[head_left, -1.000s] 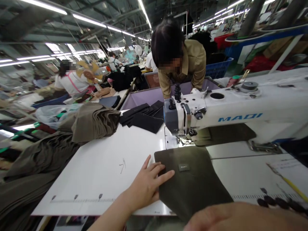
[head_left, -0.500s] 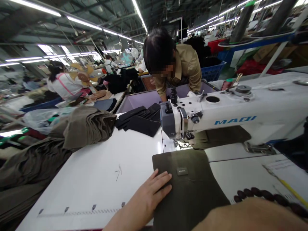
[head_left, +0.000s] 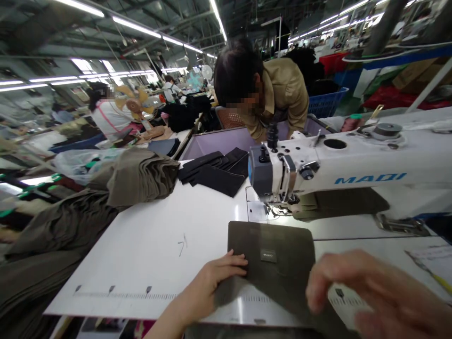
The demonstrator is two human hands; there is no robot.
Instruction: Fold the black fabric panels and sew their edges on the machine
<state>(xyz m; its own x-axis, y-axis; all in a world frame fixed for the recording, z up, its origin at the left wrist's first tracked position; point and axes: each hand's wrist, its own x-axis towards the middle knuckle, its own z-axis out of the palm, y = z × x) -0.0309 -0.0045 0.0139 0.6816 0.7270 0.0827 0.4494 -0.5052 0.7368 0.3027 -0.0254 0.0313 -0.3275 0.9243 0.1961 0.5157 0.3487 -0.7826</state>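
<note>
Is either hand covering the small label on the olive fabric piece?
No, the label lies uncovered on the olive fabric piece, between the left hand and the right hand.

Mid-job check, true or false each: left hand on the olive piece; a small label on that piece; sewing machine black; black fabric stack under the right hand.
The left hand touches the olive piece. True.
A small label sits on it. True.
The sewing machine is black. False: it is white.
The black fabric stack lies under the right hand. False: it lies far back, left of the machine head; that hand hovers at the near edge of the table.
</note>
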